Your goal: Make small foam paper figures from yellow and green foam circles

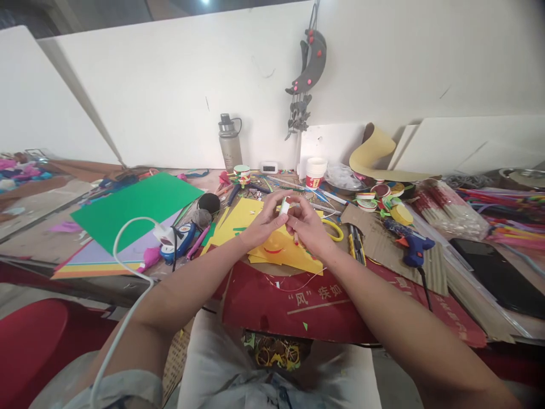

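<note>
Both my hands meet over the middle of the work surface, holding a small piece with a white and green edge (pixel 284 207) between them. My left hand (pixel 272 218) pinches it from the left with thumb and fingers. From the other side, the curled fingers of my right hand (pixel 306 224) grip the same piece, and a short pale stick end shows below them. Part of the piece is hidden by the fingers, and its exact kind is unclear. Beneath the hands lie yellow paper sheets (pixel 309 262), one with a red curved line, on a red printed board (pixel 255 304).
To the left are green paper (pixel 136 210) and a white cable (pixel 123 318). A bottle (pixel 230 145), a small drum-like piece (pixel 242 175) and a paper cup (pixel 315 172) stand behind. Rightward lie a utility knife (pixel 356 244), a blue glue gun (pixel 411 244) and a black phone (pixel 498 275).
</note>
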Demonstrator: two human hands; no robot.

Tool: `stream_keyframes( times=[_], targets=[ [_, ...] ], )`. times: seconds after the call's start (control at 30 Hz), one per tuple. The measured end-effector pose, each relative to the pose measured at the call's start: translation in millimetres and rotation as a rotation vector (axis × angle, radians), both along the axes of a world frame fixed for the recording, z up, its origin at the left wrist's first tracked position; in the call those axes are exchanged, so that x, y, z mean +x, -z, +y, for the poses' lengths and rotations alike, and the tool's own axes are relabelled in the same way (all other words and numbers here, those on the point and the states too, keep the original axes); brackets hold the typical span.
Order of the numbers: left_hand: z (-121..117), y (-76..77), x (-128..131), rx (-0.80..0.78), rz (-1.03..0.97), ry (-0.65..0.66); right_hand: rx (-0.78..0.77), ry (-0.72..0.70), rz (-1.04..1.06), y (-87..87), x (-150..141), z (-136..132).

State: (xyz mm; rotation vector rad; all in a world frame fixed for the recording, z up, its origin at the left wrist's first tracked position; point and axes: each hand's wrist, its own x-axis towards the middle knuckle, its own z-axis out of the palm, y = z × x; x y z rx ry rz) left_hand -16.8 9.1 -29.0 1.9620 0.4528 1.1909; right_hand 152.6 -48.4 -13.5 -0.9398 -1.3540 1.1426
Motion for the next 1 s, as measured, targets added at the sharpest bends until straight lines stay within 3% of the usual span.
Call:
stream_keyframes(
  times=[0.33, 0.47, 0.7, 0.9, 1.0],
  targets=[
    [-4.3, -2.7, -0.8, -0.203, -0.072, 0.115, -0.027, 0.026, -0.035, -1.1, 1.6, 3.0],
    [-5.2, -4.4, 1.0, -0.256, -0.107, 0.143, 0.054, 0.127, -0.084, 1.9, 4.2, 7.4],
    [-6.7, -7.2, 1.3, -0.358, -0.171, 0.096, 0.029, 0.302, -0.168, 1.1, 6.9, 8.3],
    [-8.9, -8.4, 2.2, -0.439, -0.226, 0.087, 0.037, 0.268, -0.088, 2.3, 5.4, 9.0],
    [-4.6, -7.6, 3.8, -0.539, -0.320, 0.014, 0.034, 0.242, -0.015, 5.0, 7.4, 12.5]
  ],
)
